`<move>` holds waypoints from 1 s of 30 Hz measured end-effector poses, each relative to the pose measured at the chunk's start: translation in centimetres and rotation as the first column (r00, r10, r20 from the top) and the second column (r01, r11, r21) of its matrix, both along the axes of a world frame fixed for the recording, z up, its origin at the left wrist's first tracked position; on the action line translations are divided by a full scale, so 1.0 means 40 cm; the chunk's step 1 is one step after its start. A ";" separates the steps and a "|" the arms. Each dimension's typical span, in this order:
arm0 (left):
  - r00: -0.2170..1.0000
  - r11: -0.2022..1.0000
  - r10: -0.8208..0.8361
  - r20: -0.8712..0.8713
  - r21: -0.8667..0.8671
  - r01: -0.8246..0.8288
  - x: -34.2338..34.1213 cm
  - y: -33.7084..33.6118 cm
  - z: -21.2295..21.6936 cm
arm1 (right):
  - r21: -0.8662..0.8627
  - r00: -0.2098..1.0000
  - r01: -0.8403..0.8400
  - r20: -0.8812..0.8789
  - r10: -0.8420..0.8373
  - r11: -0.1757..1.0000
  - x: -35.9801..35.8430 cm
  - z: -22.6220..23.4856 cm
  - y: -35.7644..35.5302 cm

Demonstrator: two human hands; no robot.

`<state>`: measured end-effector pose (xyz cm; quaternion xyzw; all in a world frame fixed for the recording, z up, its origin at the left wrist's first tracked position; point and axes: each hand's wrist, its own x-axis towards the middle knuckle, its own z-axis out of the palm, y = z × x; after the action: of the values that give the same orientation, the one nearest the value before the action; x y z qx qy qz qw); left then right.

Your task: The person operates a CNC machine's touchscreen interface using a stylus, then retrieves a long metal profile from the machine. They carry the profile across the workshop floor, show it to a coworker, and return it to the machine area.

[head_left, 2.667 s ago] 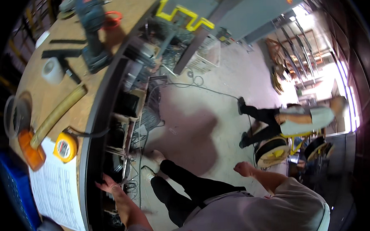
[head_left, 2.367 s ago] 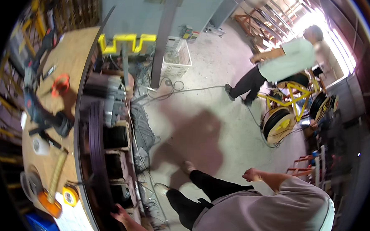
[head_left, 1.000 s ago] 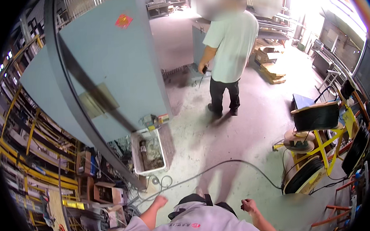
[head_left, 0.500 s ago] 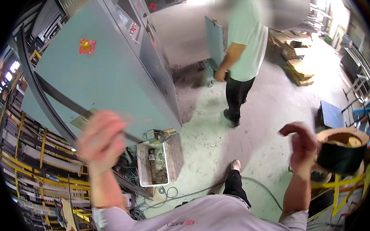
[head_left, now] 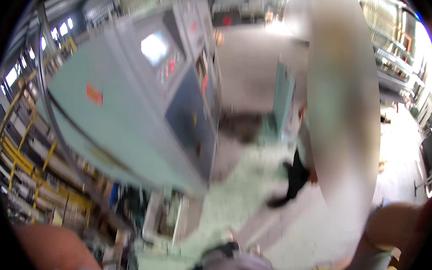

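The picture is blurred. My left arm (head_left: 56, 248) comes in at the lower left, bent, and its hand lies outside the picture. My right arm (head_left: 384, 231) is bent at the lower right, running off toward the dark rim, and no fingers of that hand show. Whether either hand holds anything is hidden. Ahead to the left stands a tall grey-green machine cabinet (head_left: 99, 136) with a lit screen (head_left: 154, 48) and red buttons below it. At its foot sits a white plastic crate (head_left: 154, 221).
A person in dark trousers (head_left: 296, 179) stands ahead right, mostly hidden by a blurred patch. Beside them is a green upright panel (head_left: 282, 99). Racks with yellow bars (head_left: 29, 169) line the left. A dark curved bar (head_left: 62, 143) crosses before the cabinet.
Both my hands have left the picture, the arms drawn out toward the lower corners. The view has tilted up and turned, so the cabinet's screen shows more fully and the person appears nearer.
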<state>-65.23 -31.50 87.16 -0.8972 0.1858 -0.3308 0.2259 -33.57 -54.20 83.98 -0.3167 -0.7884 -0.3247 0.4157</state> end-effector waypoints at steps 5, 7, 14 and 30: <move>0.982 0.989 0.123 0.142 0.070 -0.134 0.059 0.118 -0.012 | -0.021 0.998 0.004 -0.061 -0.006 1.000 0.082 0.034 0.221; 0.974 0.987 0.142 0.177 0.042 -0.152 0.080 0.217 -0.032 | -0.097 0.995 0.036 -0.093 -0.045 0.995 0.112 0.040 0.350; 0.940 0.957 0.220 0.260 0.131 -0.260 0.114 0.316 -0.089 | -0.096 0.988 0.082 -0.119 -0.094 0.992 0.223 0.042 0.574; 0.594 0.609 0.522 0.612 0.220 -0.762 0.267 0.491 0.112 | 0.342 0.795 -0.346 -0.388 0.466 0.874 0.367 -0.147 1.082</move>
<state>-54.56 -11.85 91.62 -0.7044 -0.1533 -0.3829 0.5777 -18.87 -10.94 78.08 -0.1504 -0.6690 -0.2406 0.6870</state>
